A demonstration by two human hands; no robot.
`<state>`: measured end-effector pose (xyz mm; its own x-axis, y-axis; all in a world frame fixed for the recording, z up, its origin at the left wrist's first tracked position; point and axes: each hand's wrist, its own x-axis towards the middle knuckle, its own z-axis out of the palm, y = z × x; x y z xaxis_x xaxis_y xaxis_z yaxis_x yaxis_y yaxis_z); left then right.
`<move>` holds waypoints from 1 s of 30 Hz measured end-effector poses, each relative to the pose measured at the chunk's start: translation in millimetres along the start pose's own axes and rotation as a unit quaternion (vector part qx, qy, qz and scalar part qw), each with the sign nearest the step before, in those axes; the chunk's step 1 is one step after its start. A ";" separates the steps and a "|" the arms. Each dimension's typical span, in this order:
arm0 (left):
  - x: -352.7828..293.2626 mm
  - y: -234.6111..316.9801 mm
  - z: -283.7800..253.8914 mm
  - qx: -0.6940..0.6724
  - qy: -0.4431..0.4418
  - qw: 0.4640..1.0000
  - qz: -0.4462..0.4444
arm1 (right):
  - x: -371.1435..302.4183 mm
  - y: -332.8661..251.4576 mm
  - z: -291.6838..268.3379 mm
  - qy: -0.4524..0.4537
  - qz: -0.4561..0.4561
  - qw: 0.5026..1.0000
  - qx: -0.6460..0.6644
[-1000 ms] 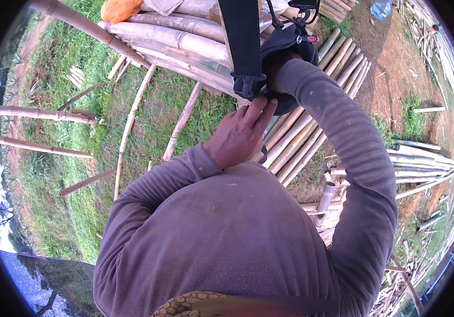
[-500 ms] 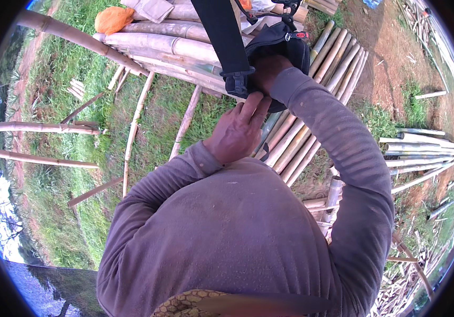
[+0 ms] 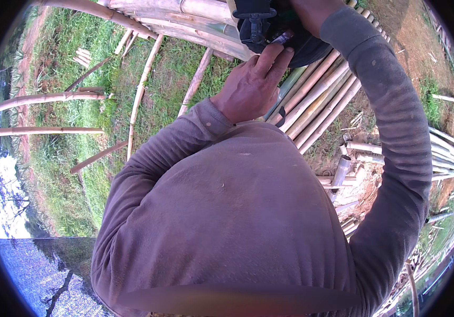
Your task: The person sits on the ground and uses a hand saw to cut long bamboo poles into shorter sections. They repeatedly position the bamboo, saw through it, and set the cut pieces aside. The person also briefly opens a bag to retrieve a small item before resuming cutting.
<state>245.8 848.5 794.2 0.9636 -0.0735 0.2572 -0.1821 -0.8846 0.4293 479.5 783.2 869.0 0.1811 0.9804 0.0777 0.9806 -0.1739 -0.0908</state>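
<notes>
A black bag (image 3: 311,50) with a strap and a plastic buckle (image 3: 257,26) lies at the upper middle, partly cut off by the picture's edge. My left hand (image 3: 250,87) is at its near rim, two fingers stretched along the edge and the others curled under, closed on the bag. Beside those fingertips a small shiny item (image 3: 282,37) shows against the dark fabric; its kind is unclear. At the top edge, my right hand (image 3: 314,13) reaches over the bag's right side. Its fingers are out of sight.
Thick bamboo poles (image 3: 184,26) form a raised platform at the upper left. Thinner poles (image 3: 322,100) lie side by side beneath the bag. Cut bamboo pieces (image 3: 341,170) are scattered at the right. Bamboo rails (image 3: 44,100) stand over grass at the left.
The view has shifted, so the bag and hands sit higher in the picture. My right hand has moved up and right, away from my left. The shiny item has come into sight.
</notes>
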 end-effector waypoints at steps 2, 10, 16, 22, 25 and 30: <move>4.1 1.0 1.3 -0.003 0.008 1.000 0.008 | -9.4 -0.1 0.3 0.187 -0.085 0.978 -0.028; 6.2 -2.7 6.4 0.000 0.023 1.000 0.012 | -15.0 -6.0 3.4 -0.094 0.091 0.971 -0.203; 3.1 -6.8 10.3 0.010 0.013 1.000 0.000 | 2.0 17.7 64.4 -0.106 0.147 0.978 -0.103; 3.5 -12.9 11.8 0.005 0.027 1.000 0.014 | 16.3 19.2 100.9 -0.041 0.178 0.983 0.023; 7.0 -14.3 13.5 -0.008 0.025 1.000 0.016 | 15.7 20.3 110.1 -0.088 0.166 0.981 -0.045; 8.3 -14.5 12.3 0.024 0.015 0.999 0.036 | 2.8 -8.9 77.6 -0.127 0.039 0.982 -0.132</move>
<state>258.8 855.0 779.5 0.9415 -0.1246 0.3130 -0.2409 -0.8985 0.3669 465.4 794.8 793.0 0.2655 0.9485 -0.1731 0.9557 -0.2351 0.1772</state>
